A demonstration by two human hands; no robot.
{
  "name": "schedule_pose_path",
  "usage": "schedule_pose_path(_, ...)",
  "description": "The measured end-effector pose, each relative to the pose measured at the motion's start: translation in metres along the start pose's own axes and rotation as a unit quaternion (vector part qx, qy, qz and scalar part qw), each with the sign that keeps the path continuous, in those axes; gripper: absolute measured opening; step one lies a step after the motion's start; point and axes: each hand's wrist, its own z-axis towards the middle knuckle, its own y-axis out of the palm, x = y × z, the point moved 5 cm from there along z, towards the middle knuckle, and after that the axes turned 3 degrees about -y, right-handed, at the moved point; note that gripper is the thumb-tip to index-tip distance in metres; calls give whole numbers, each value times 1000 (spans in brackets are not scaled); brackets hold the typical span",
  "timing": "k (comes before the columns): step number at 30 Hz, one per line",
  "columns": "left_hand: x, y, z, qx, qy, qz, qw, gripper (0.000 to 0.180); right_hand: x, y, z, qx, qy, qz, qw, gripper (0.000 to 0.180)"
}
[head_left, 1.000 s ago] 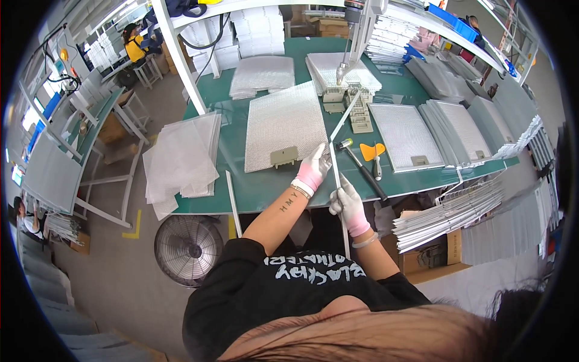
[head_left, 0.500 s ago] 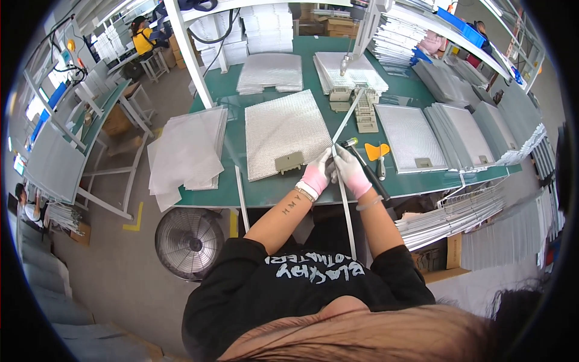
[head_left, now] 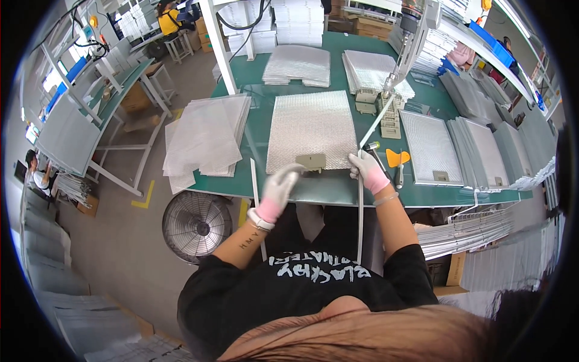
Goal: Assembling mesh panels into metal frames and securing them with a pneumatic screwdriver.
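On the bench before me lies a silvery mesh panel (head_left: 312, 123), with a small olive-grey plate (head_left: 312, 161) at its near edge. My right hand (head_left: 368, 171), in a white and pink glove, is closed around a long, thin white strip (head_left: 360, 220) by the panel's right near corner. Another length of strip (head_left: 375, 125) slants away from that hand to the far right. My left hand (head_left: 279, 190), gloved the same way and slightly blurred, is off the strip with its fingers stretched toward the small plate. Near its wrist, another thin strip (head_left: 254, 181) hangs over the bench edge.
Thin translucent sheets (head_left: 208, 136) are stacked to the left. Right of my hand lie a hammer (head_left: 374, 146), an orange scraper (head_left: 396, 158) and olive-grey plastic parts (head_left: 390, 123). Framed mesh panels (head_left: 431, 148) stand farther right. A fan (head_left: 198, 228) is on the floor.
My left hand has let go of the strip and moved left, near the small plate. My right hand still grips the strip, whose near length now hangs straighter down. The view has shifted.
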Motion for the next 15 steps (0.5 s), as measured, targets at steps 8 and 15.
schedule_pose_path(8,-37,-70,41,-8,-104,-232,967,44,4,-3,-10,-31,-27,6,999,12)
schedule_pose_path(15,-13,-63,43,20,-147,-183,972,41,-32,1,-49,-4,-124,36,992,15)
